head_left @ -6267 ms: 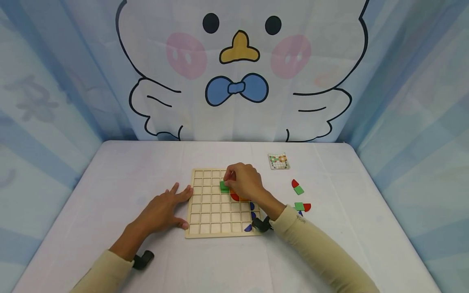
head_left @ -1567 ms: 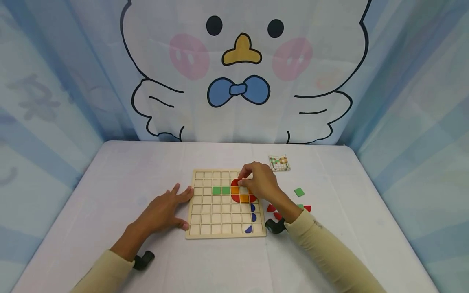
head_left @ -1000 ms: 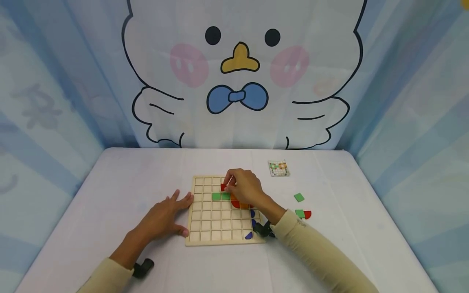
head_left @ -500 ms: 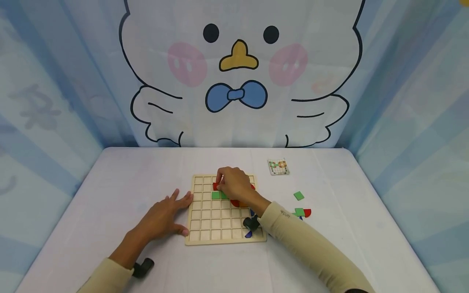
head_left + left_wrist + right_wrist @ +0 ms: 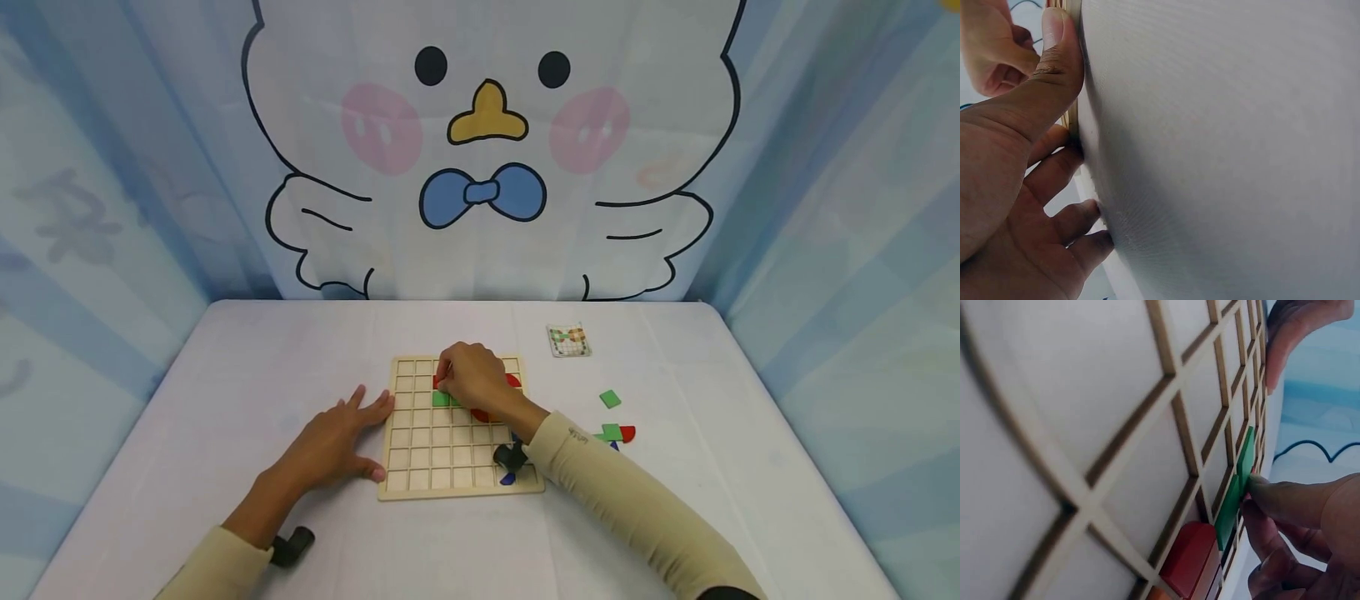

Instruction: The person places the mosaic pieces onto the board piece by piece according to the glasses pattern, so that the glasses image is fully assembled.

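Note:
A wooden grid board [image 5: 451, 492] lies on the white table. My left hand [image 5: 328, 439] has its fingers spread, with fingertips and thumb [image 5: 1060, 56] against the board's left edge. Over the upper part of the board, my right hand [image 5: 474, 379] pinches a red piece [image 5: 436, 382] between thumb and fingertips, just behind a green square [image 5: 440, 399]. In the right wrist view the right thumb and fingers [image 5: 1260, 500] are beside two green squares [image 5: 1229, 509], the red piece mostly hidden. A rounded red piece [image 5: 1189, 557] sits in a nearer cell. The right hand and forearm cover some board cells.
Right of the board lie a loose green square [image 5: 610, 398], another green square [image 5: 612, 432] touching a red piece [image 5: 627, 433], and part of a blue piece. A small patterned card [image 5: 568, 341] lies behind them. A blue piece [image 5: 507, 479] sits near the board's front right.
My right hand has moved left across the board with the red piece, from near the right-hand red pieces to behind the left green square. Two green squares now sit side by side. The left hand stays put.

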`<state>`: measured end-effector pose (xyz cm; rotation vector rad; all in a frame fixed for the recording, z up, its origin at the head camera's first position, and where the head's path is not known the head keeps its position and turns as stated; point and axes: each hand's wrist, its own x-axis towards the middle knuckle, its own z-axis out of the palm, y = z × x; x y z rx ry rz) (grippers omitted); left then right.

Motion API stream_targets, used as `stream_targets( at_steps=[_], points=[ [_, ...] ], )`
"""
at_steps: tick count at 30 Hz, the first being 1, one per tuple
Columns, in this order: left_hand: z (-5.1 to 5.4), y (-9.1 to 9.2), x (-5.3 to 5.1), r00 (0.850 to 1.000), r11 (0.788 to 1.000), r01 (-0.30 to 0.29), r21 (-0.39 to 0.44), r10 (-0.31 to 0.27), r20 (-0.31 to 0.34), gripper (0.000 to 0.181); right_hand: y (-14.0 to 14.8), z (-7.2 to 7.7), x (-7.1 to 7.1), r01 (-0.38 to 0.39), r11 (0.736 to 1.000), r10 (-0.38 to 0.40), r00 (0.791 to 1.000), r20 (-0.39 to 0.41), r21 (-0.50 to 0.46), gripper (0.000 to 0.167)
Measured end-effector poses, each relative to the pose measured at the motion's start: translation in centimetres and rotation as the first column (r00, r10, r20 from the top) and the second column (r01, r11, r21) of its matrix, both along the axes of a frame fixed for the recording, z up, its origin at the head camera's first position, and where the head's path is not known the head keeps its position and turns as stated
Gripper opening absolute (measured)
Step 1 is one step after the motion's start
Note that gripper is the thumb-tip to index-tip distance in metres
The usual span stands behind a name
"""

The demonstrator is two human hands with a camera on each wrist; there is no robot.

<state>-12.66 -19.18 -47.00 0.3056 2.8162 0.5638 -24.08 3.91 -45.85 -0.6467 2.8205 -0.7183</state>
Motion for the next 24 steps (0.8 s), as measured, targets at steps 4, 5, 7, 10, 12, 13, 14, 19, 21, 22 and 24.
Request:
stream_targets(
  at_steps=[4,5,7,10,12,13,14,19,21,22,24],
  points=[
    [-0.1,0.0,0.0,1.0,1.0,0.0,-0.001,0.0,0.0,0.115,0.3,0.2,0.2,-0.006,1.0,0.006,1.0,0.016,-0.014,0.008],
    [0.0,0.0,0.0,1.0,1.0,-0.002,-0.002,0.002,0.003,0.115,0.5,0.4,0.2,-0.007,1.0,0.007,1.0,0.021,-0.022,0.007],
    [0.0,0.0,0.0,1.0,1.0,-0.006,-0.003,0.006,0.008,0.115,0.9,0.6,0.4,-0.005,0.999,0.006,1.0,0.028,-0.034,0.006],
    [0.0,0.0,0.1,1.0,1.0,-0.012,-0.001,0.012,0.013,0.116,1.8,0.9,0.6,0.009,0.999,-0.008,1.0,0.03,-0.053,0.008],
    [0.0,0.0,0.1,1.0,1.0,-0.009,0.0,0.009,0.004,0.116,2.4,1.0,0.7,0.025,0.998,-0.024,0.999,0.024,-0.057,0.01],
    [0.0,0.0,0.1,1.0,1.0,-0.009,0.001,0.009,0.001,0.116,2.8,1.1,0.8,0.034,0.998,-0.033,0.999,0.023,-0.058,0.011],
    [0.0,0.0,0.1,1.0,1.0,-0.008,0.002,0.008,-0.003,0.116,3.2,1.2,0.8,0.047,0.997,-0.045,0.999,0.024,-0.06,0.012],
    [-0.1,0.0,0.2,1.0,1.0,-0.009,0.004,0.009,-0.008,0.116,5.1,1.4,1.3,0.123,0.99,-0.121,0.992,0.033,-0.062,0.015],
    [-0.1,-0.1,0.3,1.0,1.0,-0.011,0.007,0.011,-0.006,0.116,6.0,1.5,1.5,0.156,0.985,-0.154,0.987,0.038,-0.069,0.017],
    [-0.1,-0.1,0.3,1.0,1.0,-0.011,0.009,0.011,-0.006,0.116,6.5,1.5,1.6,0.171,0.983,-0.168,0.985,0.041,-0.071,0.018],
    [-0.1,-0.1,0.2,1.0,1.0,-0.01,0.012,0.01,-0.005,0.117,7.4,1.7,1.9,0.197,0.978,-0.195,0.98,0.044,-0.073,0.02]
  ],
)
